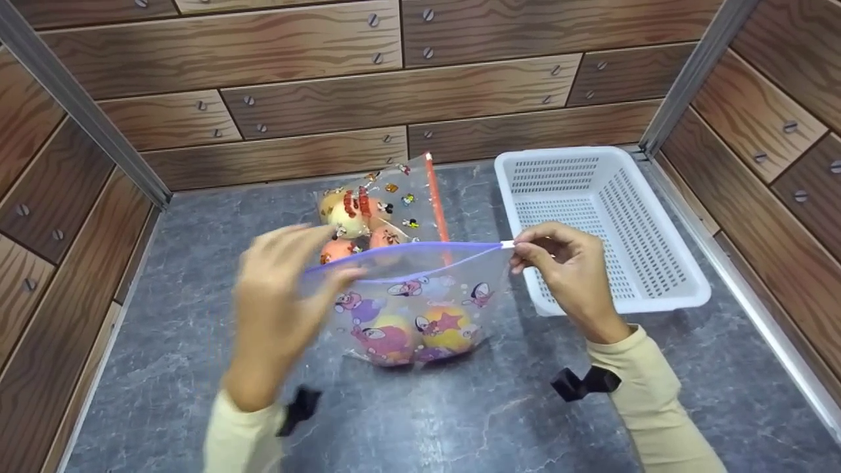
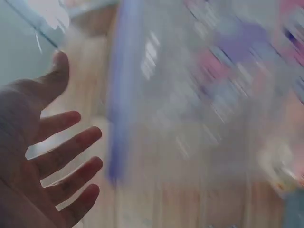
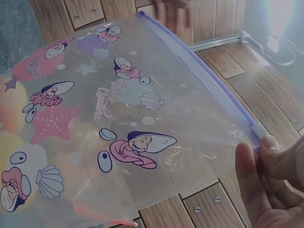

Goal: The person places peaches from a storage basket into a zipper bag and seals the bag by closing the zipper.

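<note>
A translucent slider bag (image 1: 420, 309) with a purple zip edge and printed shells and starfish hangs upright over the grey surface, its mouth slightly parted. Yellow and pinkish round things show through its lower part; their kind is unclear. My right hand (image 1: 568, 269) pinches the bag's right top corner beside the white slider (image 3: 259, 130). Near the left end of the zip, my left hand (image 1: 279, 305) is blurred. In the left wrist view its fingers (image 2: 71, 149) are spread, apart from the purple edge, and hold nothing.
Behind lies a second clear bag (image 1: 420, 190) with an orange zip edge, holding several round, fruit-like things. A white perforated plastic basket (image 1: 677, 276) stands at the right. Wood-patterned walls (image 1: 315, 98) enclose the grey marbled surface (image 1: 197, 368).
</note>
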